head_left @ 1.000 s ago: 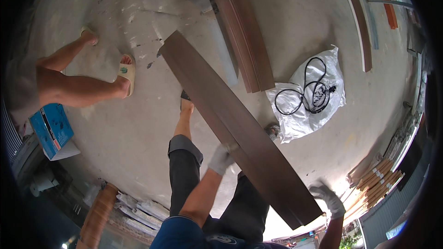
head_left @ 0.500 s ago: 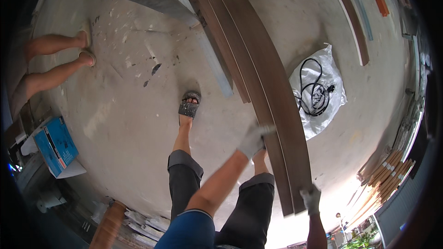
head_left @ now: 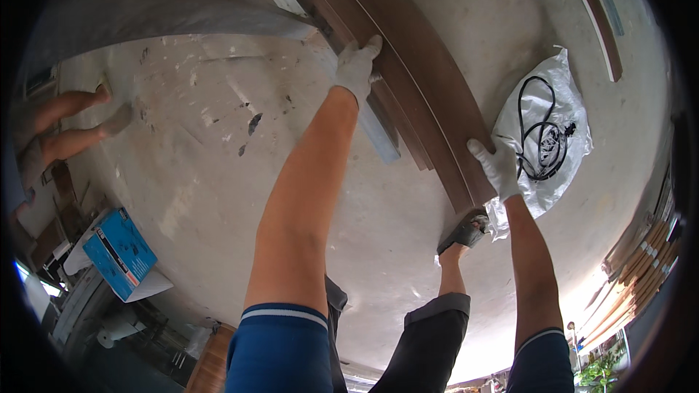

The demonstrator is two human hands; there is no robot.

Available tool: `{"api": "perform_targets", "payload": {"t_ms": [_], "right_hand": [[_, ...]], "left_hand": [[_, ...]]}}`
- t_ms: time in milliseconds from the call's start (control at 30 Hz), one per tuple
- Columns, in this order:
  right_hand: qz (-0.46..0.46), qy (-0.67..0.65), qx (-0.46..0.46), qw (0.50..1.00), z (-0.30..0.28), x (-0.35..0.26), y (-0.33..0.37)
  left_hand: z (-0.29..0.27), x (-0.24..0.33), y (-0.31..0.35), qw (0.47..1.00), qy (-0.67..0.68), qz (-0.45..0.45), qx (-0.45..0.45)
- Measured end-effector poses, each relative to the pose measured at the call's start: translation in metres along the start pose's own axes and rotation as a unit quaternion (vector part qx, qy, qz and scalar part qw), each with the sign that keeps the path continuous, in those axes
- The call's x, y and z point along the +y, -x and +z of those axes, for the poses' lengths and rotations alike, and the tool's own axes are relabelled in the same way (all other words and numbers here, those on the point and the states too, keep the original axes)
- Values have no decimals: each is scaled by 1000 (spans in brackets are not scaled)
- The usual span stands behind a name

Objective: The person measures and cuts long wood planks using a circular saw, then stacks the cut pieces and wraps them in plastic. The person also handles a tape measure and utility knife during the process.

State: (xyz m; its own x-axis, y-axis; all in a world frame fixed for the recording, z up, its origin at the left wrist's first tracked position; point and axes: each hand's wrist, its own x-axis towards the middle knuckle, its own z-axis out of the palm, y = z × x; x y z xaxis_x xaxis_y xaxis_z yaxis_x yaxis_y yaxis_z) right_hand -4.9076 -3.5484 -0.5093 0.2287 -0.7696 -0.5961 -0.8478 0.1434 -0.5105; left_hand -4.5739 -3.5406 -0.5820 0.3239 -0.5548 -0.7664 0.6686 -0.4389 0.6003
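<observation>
Long brown planks lie side by side, running from the far middle toward my feet. My left hand, in a pale work glove, grips their left edge partway along, with its fingertips over the top. At the near end, my right hand, gloved too, is closed on the right edge with the thumb on the upper face. Its other fingers are partly hidden along the side. Just below the plank ends is my right foot in a dark slide sandal.
A grey metal bar and a large curved grey sheet sit left of the planks. To the right lies a white sack with a coiled black cable. Another person's legs and a blue box are at left.
My left hand has moved farther up along the planks. The near plank ends and my right hand are now farther from me. At left, the other person's legs have shifted.
</observation>
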Motion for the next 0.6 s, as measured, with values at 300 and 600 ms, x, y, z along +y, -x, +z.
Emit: {"api": "perform_targets", "payload": {"t_ms": [300,600], "right_hand": [[24,-31,-17,999,29,26,-60],[16,30,-35,999,57,58,-95]], "left_hand": [[-4,-16,-62,994,-84,-14,67],[-21,-38,-58,947,-320,-19,36]]}}
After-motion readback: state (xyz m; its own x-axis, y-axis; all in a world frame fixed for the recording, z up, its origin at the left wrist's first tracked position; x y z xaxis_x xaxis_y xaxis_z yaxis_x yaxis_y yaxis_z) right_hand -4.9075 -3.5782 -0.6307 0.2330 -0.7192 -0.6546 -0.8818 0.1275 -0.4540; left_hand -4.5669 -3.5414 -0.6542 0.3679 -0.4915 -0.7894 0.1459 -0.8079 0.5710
